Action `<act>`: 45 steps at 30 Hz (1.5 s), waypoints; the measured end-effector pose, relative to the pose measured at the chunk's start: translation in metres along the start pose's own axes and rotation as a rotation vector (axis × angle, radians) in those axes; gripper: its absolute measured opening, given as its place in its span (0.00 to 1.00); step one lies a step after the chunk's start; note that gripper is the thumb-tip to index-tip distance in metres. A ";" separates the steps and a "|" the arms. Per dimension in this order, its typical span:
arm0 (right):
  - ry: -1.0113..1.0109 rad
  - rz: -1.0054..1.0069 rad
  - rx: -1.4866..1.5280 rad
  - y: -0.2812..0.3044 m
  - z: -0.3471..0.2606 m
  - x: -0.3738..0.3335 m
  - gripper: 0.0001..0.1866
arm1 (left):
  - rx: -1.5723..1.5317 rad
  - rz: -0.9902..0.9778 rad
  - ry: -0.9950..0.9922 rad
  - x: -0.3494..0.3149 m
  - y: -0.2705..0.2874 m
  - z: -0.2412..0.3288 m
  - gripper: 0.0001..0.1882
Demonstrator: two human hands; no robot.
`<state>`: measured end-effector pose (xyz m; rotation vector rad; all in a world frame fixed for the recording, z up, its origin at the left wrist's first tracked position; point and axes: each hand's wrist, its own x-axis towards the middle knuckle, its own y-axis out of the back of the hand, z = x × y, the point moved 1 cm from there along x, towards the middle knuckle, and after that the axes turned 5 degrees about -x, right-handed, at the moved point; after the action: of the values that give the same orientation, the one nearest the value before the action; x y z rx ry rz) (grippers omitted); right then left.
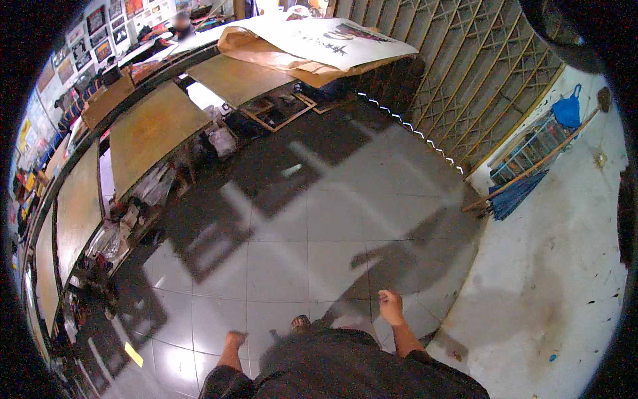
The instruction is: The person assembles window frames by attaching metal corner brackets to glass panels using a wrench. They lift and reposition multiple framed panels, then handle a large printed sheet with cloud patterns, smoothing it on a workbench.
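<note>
Yellow strip (133, 354) on the tile floor (339, 263), well off to our left and slanting lengthwise away from us, sits nearer our left hand (234, 340) than our right hand (391, 308), both loosely curled, nothing visible in them, though honestly we can't tell how far open.

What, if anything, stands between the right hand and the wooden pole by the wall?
Nothing visible does: only tiled floor, partly in shadow, shows between the right hand and the wooden pole.
</note>
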<state>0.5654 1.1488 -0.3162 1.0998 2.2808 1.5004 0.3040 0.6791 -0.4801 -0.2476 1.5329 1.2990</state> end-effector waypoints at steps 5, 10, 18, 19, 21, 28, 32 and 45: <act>-0.202 0.042 0.045 -0.007 0.044 0.040 0.09 | -0.248 0.532 -0.206 0.089 0.172 0.067 0.13; -0.205 0.100 -0.195 -0.047 0.108 0.116 0.06 | -0.784 0.653 -0.372 0.101 0.376 0.178 0.08; -0.204 0.334 0.202 -0.092 0.151 0.350 0.10 | -0.997 0.666 -0.506 0.082 0.636 0.270 0.07; -0.245 0.239 0.225 -0.089 0.134 0.382 0.10 | -1.030 0.802 -0.581 0.088 0.655 0.257 0.06; -0.344 0.145 0.336 -0.064 0.091 0.451 0.10 | -1.082 0.967 -0.689 0.102 0.700 0.256 0.05; -0.396 0.190 0.539 -0.062 0.050 0.570 0.10 | -1.169 0.984 -0.604 0.166 0.893 0.248 0.12; -0.669 0.330 0.787 -0.045 0.007 0.617 0.10 | -1.527 0.757 -0.559 0.253 0.998 0.221 0.13; -0.815 0.463 0.658 -0.051 -0.065 0.690 0.11 | -1.555 0.578 -0.268 0.390 1.135 0.231 0.07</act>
<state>0.0211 1.5568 -0.1745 2.0294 1.9681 0.1845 -0.5336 1.4771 -0.0855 -0.5678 0.0466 2.6394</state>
